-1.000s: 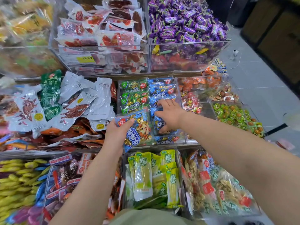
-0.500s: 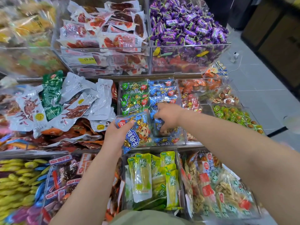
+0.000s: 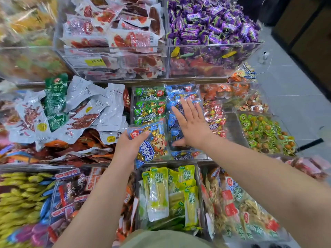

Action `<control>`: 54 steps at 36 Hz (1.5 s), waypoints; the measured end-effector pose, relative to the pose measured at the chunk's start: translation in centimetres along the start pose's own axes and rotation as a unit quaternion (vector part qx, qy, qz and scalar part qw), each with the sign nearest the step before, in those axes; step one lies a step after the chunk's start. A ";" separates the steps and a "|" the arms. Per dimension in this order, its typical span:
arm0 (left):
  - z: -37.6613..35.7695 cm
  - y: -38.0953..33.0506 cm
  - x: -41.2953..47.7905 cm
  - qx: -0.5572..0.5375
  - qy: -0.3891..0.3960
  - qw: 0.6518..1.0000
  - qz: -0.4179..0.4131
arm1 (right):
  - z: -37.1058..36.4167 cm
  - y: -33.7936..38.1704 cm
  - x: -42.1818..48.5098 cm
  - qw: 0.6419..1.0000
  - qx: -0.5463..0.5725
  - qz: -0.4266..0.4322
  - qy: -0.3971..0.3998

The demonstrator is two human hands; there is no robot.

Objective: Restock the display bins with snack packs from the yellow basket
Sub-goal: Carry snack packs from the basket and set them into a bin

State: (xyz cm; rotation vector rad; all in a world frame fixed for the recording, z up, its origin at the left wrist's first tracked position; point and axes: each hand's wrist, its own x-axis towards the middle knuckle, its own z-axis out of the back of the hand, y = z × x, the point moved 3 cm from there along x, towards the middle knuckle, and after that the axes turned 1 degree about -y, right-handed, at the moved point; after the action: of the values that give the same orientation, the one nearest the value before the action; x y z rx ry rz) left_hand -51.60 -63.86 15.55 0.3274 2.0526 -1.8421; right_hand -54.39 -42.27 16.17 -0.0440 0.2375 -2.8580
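Observation:
My left hand [image 3: 129,145] grips a blue snack pack [image 3: 152,142] with a cartoon figure, held tilted at the front left corner of a clear display bin [image 3: 206,158]. That bin holds green packs [image 3: 149,106] on its left side and blue packs [image 3: 180,97] on its right. My right hand [image 3: 190,123] lies flat with fingers spread, palm down on the blue packs in the bin. The yellow basket is out of view.
Neighbouring bins surround it: white and green pouches [image 3: 75,108] to the left, red sausage packs [image 3: 114,33] and purple candies [image 3: 213,20] above, yellow-green packs [image 3: 170,192] below, green-wrapped snacks [image 3: 265,133] to the right. Grey floor [image 3: 295,86] lies at the far right.
My right hand has opened from a curled grip in the blue packs and now rests flat on them, slightly farther back. My left hand still holds its pack in place.

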 end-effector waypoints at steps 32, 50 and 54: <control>-0.9 -1.2 0.0 -0.111 0.020 0.993 0.040 | -1.3 -0.6 3.2 0.994 0.049 0.017 0.101; -5.5 -3.7 -1.7 0.181 0.103 0.971 -0.115 | 5.9 0.5 -5.6 0.940 0.323 -0.008 -0.110; -7.0 -4.5 -2.0 0.270 0.141 0.941 -0.146 | 6.2 0.6 -4.3 0.969 0.247 0.002 -0.008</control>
State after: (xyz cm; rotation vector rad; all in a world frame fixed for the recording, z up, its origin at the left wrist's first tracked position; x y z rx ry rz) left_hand -52.45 -57.35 21.07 0.4690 1.7972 -2.6781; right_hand -49.78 -42.62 22.15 0.0317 -0.4769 -2.8239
